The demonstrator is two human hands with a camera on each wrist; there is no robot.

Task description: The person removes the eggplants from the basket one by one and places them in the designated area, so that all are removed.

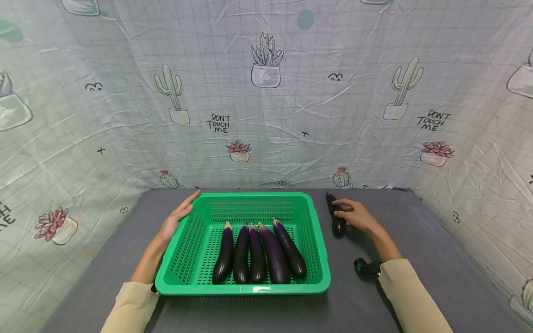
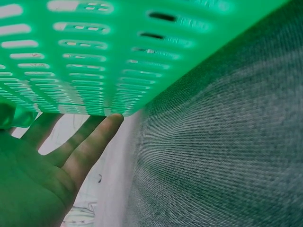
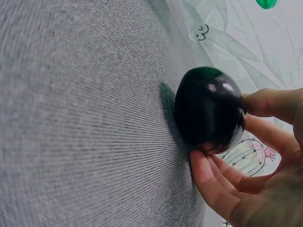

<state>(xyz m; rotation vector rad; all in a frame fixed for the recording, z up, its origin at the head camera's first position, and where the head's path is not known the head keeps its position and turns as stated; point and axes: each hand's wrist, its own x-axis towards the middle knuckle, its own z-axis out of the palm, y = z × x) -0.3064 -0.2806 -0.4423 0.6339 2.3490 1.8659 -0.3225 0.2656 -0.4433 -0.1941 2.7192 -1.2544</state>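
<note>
Inside a green perforated plastic basket (image 1: 241, 289), several dark purple eggplants (image 1: 275, 253) lie side by side with their stems toward the back. My left hand (image 1: 174, 223) rests along the basket's left side. In the left wrist view, the fingers (image 2: 87, 149) are straight and touch the outer wall. To the right of the basket, my right hand (image 1: 355, 215) holds another eggplant (image 1: 338, 223) by its middle. The right wrist view shows that eggplant's rounded end (image 3: 208, 111), with thumb and fingers about its sides. Its underside is close to the cloth; contact cannot be told.
Grey cloth (image 1: 399, 231) covers the table. A pale curtain printed with cacti (image 1: 291, 115) hangs behind and along both sides. On the right wrist sits a black strap with a small device (image 1: 366, 267).
</note>
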